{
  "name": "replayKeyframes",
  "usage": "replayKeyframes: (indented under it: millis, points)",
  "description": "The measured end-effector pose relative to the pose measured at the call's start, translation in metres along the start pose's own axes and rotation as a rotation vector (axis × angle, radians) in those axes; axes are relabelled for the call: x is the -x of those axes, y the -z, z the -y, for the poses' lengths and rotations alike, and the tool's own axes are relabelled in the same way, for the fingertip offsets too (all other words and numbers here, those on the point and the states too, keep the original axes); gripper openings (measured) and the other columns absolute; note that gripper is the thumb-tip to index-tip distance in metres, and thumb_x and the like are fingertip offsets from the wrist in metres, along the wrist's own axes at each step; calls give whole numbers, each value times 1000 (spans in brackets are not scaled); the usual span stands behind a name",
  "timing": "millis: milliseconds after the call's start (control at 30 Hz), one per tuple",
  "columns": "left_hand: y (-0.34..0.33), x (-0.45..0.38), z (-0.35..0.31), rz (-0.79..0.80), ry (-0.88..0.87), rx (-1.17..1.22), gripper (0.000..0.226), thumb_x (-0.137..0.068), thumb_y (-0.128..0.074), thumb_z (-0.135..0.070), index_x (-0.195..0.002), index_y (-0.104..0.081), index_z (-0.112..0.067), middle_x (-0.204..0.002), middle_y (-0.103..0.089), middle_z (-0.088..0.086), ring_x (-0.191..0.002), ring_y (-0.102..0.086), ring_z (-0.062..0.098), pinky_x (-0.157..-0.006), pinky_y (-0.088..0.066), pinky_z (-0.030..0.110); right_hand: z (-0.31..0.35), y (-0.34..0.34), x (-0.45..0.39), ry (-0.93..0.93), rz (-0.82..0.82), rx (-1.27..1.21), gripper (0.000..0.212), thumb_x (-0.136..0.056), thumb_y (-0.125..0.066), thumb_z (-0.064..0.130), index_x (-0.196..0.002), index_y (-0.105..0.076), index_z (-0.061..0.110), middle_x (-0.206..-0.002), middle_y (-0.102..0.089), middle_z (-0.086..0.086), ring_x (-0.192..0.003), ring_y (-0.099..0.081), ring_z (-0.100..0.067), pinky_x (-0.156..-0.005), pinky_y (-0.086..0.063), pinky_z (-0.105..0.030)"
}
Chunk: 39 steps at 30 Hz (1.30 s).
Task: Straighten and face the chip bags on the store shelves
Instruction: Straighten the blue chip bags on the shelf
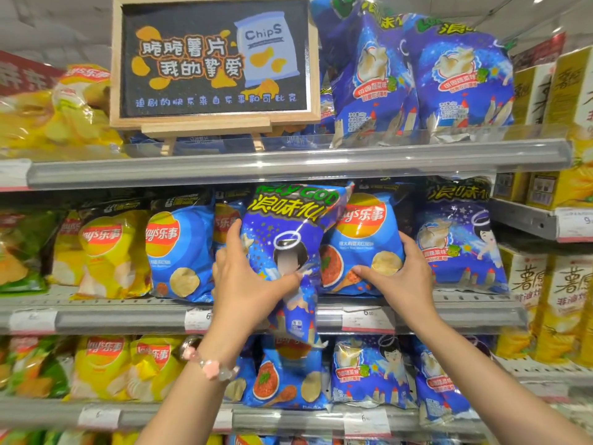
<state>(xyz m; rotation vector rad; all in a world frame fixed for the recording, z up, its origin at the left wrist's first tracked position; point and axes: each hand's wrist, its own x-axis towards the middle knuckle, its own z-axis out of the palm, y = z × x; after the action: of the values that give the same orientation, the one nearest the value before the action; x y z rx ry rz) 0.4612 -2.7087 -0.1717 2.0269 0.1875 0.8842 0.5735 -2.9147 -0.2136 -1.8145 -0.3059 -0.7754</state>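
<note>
A dark blue chip bag with green lettering [288, 239] hangs tilted in front of the middle shelf [128, 319], its lower end past the shelf's front edge. My left hand [247, 284] grips this bag from the left, thumb across its front. My right hand [401, 274] holds the blue Lay's bag [365, 239] that stands on the middle shelf just right of the tilted bag, thumb on its front and fingers round its right side. More blue and yellow Lay's bags [179, 248] stand to the left.
A framed chalkboard chips sign [211, 59] stands on the top shelf beside upright dark blue bags [462, 81]. The lower shelf holds yellow and blue bags [288, 374]. Yellow boxed snacks [545, 303] fill the right bay. Price tags [365, 319] line the shelf rails.
</note>
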Motion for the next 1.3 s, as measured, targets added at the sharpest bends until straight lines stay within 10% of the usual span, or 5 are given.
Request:
replayKeyframes:
  millis: [367,933,1033,1167,1300]
  points:
    - [33,2,30,-224,-37,-49,120,-52,-90,-33,-149,-21,-21,-141,-40,12,-132,-34,30,-110,-30,45,38,-72,11,99,110,-84,85,-54,-90,28,-127,-49,16,-119,-53,4,-103,-47,-3,-81,-32,-10]
    - [17,19,38,-215,-49,-1,124,-51,-90,-38,-148,-18,-13,-141,-35,12,-135,-26,25,-110,-23,37,43,-79,26,-59,357,-16,84,-79,-74,31,-145,-26,11,-144,-34,-8,-134,-36,-22,-109,-33,-33]
    - [12,21,38,-223,-44,-3,123,-52,-91,-36,-148,-18,-10,-141,-32,14,-136,-21,23,-109,-22,37,68,-70,52,82,186,-246,65,-84,-61,37,-139,-37,12,-132,-41,2,-124,-45,-14,-104,-35,-26]
    - [9,22,36,-216,-35,-12,115,-58,-87,-26,-149,-17,-12,-137,-31,16,-134,-21,24,-104,-25,39,99,-75,69,-14,507,-433,76,-73,-75,36,-137,-34,32,-126,-50,27,-112,-51,8,-102,-40,-20]
    - [14,27,38,-127,-49,15,117,-55,-87,-26,-149,-18,-16,-137,-32,12,-133,-24,23,-105,-24,35,105,-81,66,-126,462,-515,68,-69,-83,12,-126,-48,22,-113,-68,5,-103,-65,-10,-97,-50,-36]
